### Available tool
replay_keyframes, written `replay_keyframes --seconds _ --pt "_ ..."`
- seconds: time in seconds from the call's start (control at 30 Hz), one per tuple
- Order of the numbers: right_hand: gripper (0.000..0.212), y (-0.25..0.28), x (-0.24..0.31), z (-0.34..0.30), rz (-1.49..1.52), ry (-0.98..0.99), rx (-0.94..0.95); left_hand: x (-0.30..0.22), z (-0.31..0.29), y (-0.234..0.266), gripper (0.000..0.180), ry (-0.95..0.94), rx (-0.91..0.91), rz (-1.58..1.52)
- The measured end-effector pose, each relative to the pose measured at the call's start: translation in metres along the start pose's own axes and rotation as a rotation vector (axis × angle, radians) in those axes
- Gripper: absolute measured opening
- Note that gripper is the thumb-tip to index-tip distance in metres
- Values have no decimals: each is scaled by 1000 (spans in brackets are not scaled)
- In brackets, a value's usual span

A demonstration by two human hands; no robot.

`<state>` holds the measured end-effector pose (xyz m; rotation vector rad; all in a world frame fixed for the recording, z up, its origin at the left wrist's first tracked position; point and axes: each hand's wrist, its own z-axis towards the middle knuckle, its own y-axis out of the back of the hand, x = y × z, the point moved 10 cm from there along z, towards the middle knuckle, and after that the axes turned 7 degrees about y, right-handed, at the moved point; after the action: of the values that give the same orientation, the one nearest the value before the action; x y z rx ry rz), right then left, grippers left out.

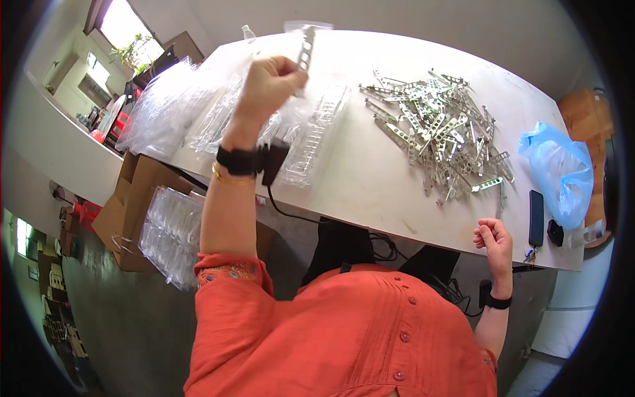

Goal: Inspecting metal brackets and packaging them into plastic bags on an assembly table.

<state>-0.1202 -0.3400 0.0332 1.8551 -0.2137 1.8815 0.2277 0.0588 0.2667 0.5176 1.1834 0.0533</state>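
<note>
My left hand (pixel 270 85) is raised over the far left part of the table. Its thumb and fingers pinch the lower end of a flat metal strip with holes (pixel 306 51), which stands nearly upright. A small clear plastic piece (pixel 308 26) shows at the strip's top; whether they touch I cannot tell. Below that hand lie clear moulded plastic trays (pixel 314 135). By the table's front edge at the right, my right hand (pixel 494 239) is closed, fingers curled, on a thin metal strip (pixel 501 200) seen edge-on. A large heap of similar perforated metal strips (pixel 440 126) lies beyond it.
Clear plastic sheets (pixel 159 109) cover the table's left end. At the right are a blue plastic bag (pixel 562 172), a dark phone (pixel 536 218) and keys (pixel 530 254). A cardboard box (pixel 135 192) and stacked clear trays (pixel 170 235) stand below the left edge. A cable (pixel 288 213) hangs from my left wrist.
</note>
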Motion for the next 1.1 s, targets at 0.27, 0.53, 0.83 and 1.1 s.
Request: replay_keyframes --seconds 0.27,0.53,0.83,1.1 --pt "20 20 -50 9 123 -70 -89 67 89 -4 9 184 4 182" --pt "19 25 -51 8 155 -43 -151 144 138 -15 8 391 -18 487" --pt "16 26 -46 5 132 -61 -207 198 154 -25 10 584 -1 648" --pt "17 26 -43 4 124 -78 -222 232 157 -36 25 660 57 798"
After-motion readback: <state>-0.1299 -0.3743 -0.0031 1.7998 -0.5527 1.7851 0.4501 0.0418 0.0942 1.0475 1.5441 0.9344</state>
